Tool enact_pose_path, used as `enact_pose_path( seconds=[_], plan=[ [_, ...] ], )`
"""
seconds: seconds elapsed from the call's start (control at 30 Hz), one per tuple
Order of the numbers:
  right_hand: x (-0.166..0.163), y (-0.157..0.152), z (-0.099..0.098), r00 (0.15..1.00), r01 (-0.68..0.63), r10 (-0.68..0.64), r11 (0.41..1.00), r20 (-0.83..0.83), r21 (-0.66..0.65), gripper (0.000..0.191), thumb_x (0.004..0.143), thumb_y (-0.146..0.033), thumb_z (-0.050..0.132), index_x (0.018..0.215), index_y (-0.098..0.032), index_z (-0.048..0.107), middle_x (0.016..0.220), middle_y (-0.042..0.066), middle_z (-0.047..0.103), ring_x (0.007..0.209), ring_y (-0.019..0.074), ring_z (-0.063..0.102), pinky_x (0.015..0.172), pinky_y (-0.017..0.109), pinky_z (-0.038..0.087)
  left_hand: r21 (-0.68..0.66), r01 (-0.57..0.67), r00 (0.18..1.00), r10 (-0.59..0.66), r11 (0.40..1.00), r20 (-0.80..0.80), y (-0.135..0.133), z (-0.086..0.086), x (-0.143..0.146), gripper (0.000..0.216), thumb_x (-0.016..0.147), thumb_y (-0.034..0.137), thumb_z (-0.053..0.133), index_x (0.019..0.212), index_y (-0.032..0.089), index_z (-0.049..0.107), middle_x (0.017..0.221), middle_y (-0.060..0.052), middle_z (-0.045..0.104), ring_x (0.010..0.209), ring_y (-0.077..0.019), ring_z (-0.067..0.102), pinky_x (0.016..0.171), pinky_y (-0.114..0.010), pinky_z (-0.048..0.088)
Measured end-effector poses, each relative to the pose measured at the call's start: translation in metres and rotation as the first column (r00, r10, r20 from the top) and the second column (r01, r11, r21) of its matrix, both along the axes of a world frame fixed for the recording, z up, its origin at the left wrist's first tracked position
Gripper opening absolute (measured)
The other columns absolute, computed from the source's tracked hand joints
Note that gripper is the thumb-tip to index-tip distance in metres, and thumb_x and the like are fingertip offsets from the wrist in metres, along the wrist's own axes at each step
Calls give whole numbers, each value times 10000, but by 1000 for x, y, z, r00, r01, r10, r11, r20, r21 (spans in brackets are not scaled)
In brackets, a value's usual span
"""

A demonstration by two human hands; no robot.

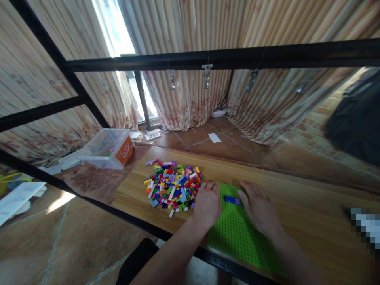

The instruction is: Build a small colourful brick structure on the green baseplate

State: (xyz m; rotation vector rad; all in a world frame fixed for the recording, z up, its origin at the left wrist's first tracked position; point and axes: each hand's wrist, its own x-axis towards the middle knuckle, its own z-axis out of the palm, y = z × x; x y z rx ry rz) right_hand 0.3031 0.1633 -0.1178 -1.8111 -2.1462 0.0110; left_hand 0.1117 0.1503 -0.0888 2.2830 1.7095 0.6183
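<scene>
A green studded baseplate lies on the wooden tabletop, partly covered by my hands. Near its far end sit a blue brick and a small purple brick, end to end. My left hand rests over the plate's left edge beside the brick pile; its fingers are curled together and their tips are hidden, so what they hold does not show. Over the right side is my right hand, thumb and fingers apart. That thumb is close to the purple brick; whether it touches cannot be told.
A heap of mixed coloured bricks spreads left of the baseplate on the wooden table. On the floor beyond stands a clear plastic box with an orange label. A black metal bar crosses ahead, with clips hanging from it.
</scene>
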Motion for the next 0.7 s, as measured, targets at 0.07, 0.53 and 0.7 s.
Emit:
enact_pose_path(
  seconds=[0.07, 0.53, 0.7],
  plan=[
    [-8, -1, 1, 999, -19, 19, 1000, 30, 7, 540, 986, -467, 258, 1356, -157, 500, 1330, 135, 607, 1279, 282, 501, 1058, 501, 350, -15, 7, 1000, -7, 1000, -12, 0, 0, 1, 314, 868, 115, 454, 1144, 122, 602, 1094, -118, 648, 1061, -251, 557, 966, -406, 471],
    [-11, -4, 2, 996, -45, 47, 999, 81, -22, 562, 984, -490, 259, 1376, -160, 491, 1334, 139, 610, 1292, 304, 498, 1084, 586, 274, -30, 95, 994, -96, 995, -46, 0, 0, 0, 298, 834, 99, 469, 1099, 137, 599, 1093, -103, 661, 1033, -237, 584, 971, -378, 466],
    [7, -3, -5, 996, -5, 8, 1000, 91, -23, 577, 971, -517, 250, 1364, -169, 490, 1305, 142, 626, 1228, 314, 550, 1060, 601, 313, -51, 101, 993, -104, 994, -56, 0, 3, 2, 237, 819, 98, 473, 1009, 131, 612, 1020, -100, 666, 978, -236, 595, 946, -368, 474]
  ],
)
